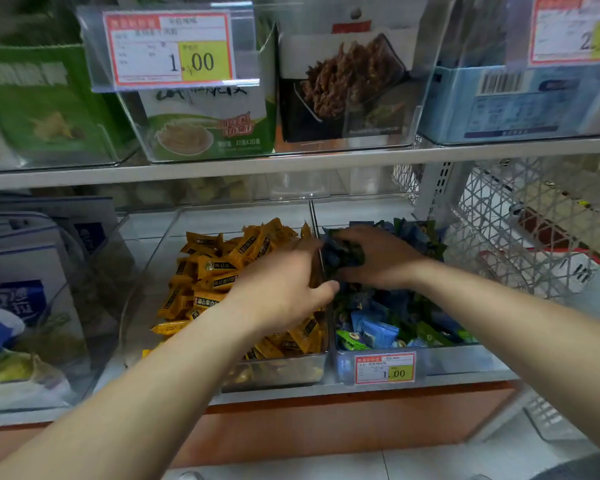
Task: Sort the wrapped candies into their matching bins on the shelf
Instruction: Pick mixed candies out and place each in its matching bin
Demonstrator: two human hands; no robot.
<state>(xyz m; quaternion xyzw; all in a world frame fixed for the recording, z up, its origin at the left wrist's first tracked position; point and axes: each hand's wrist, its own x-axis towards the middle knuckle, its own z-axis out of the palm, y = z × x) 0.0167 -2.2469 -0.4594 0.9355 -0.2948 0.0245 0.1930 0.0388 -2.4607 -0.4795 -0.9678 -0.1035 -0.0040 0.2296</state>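
Two clear bins sit side by side on the lower shelf. The left bin (278,370) is heaped with orange wrapped candies (215,268). The right bin (440,358) holds blue and green wrapped candies (381,332). My right hand (381,259) is over the right bin and grips a bunch of dark blue and green candies (342,254). My left hand (284,284) hovers over the divider between the two bins, fingers loosely bent; its fingertips are blurred and reach toward that bunch. I cannot tell whether it holds anything.
A price tag (384,368) hangs on the right bin's front. Above, an upper shelf (291,166) carries clear bins of boxed snacks. Blue-white packages (18,292) stand in the bin at the left. A white wire basket (520,216) hangs at the right.
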